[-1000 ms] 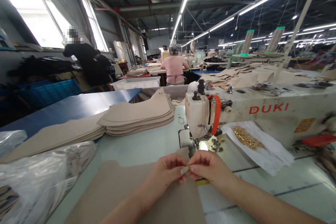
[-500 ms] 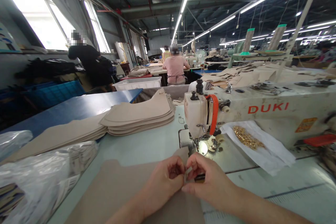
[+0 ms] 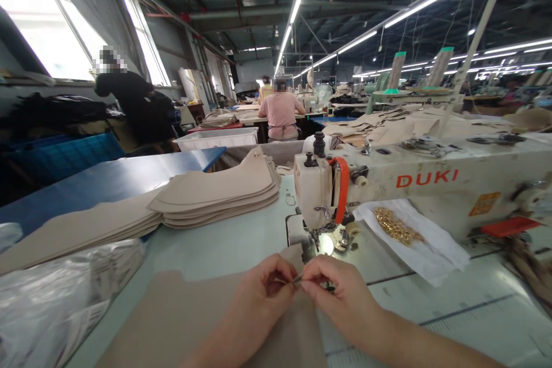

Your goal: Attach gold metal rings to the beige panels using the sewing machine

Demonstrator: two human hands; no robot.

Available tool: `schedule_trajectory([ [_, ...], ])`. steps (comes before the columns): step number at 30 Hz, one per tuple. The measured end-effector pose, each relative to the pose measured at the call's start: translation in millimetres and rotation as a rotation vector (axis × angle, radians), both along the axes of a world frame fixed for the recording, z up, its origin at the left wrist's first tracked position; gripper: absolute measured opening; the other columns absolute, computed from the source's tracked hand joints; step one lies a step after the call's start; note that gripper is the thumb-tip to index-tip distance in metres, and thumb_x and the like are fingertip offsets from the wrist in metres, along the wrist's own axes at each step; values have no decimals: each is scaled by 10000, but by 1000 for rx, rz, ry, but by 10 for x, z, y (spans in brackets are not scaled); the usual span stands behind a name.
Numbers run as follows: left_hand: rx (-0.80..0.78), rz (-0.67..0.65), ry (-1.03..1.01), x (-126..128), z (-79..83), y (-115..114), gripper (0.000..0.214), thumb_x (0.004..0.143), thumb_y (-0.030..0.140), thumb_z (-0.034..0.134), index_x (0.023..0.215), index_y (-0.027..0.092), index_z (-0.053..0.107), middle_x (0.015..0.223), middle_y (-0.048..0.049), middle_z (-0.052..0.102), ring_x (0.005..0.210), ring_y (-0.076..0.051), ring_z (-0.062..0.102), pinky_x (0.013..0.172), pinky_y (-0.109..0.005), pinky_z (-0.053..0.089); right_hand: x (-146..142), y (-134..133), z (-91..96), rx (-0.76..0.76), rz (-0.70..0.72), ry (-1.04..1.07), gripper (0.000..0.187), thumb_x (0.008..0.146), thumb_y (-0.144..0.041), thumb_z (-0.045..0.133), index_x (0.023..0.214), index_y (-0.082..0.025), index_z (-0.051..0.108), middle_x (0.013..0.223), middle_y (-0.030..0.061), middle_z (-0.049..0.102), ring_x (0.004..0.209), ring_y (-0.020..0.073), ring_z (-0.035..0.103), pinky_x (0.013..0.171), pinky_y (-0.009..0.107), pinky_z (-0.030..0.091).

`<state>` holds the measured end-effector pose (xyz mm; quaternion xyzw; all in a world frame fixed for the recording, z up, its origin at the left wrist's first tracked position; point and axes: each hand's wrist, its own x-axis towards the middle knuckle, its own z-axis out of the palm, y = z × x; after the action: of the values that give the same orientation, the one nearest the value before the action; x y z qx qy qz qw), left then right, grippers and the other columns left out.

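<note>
- Our left hand (image 3: 263,293) and right hand (image 3: 345,290) met almost fingertip to fingertip, each with thumb and forefinger closed in a pinch.
- Ahead and to the right stood the sewing machine (image 3: 379,169), its needle end (image 3: 318,234) just beyond both hands.
- Beneath us the beige panel (image 3: 190,310) lay flat, its broad part under and left of the left hand, a narrow end pointing forward toward the needle.
- White sheet (image 3: 435,253) lay slantwise beside the machine, nearer the right hand.
- Gold-coloured pieces (image 3: 399,227) sat heaped on that sheet, forward and right of us.
- Between the pinches we held a small piece (image 3: 297,279), equally near both hands, its long axis seemingly crosswise; we could not tell its exact shape.
</note>
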<state>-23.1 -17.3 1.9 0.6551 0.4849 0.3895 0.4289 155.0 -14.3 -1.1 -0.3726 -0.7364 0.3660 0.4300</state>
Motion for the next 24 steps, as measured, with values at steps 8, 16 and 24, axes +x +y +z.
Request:
schedule_trajectory([
  [8,59,156,21,68,76,-54,39,690,181,548,667,204,526,612,36,546,584,-130,526,563,-226,427,-62,-29,-24,-134,-63,63,92,789,-148,514,714,-159,566,691,-12,583,647,98,529,606,195,399],
  [16,-11,36,-125,24,-17,-35,163,738,213,588,899,205,563,816,-13,630,756,-168,618,703,-272,503,-77,-16,-74,-188,-66,81,91,791,-150,507,714,-167,551,693,-7,594,641,106,536,592,203,403],
  [24,-91,-8,11,35,32,-15,180,776,342,613,846,193,686,820,-33,711,782,-196,632,724,-262,482,-57,-12,-42,-132,-67,71,106,789,-144,501,710,-163,569,716,-1,599,669,110,543,625,210,412],
])
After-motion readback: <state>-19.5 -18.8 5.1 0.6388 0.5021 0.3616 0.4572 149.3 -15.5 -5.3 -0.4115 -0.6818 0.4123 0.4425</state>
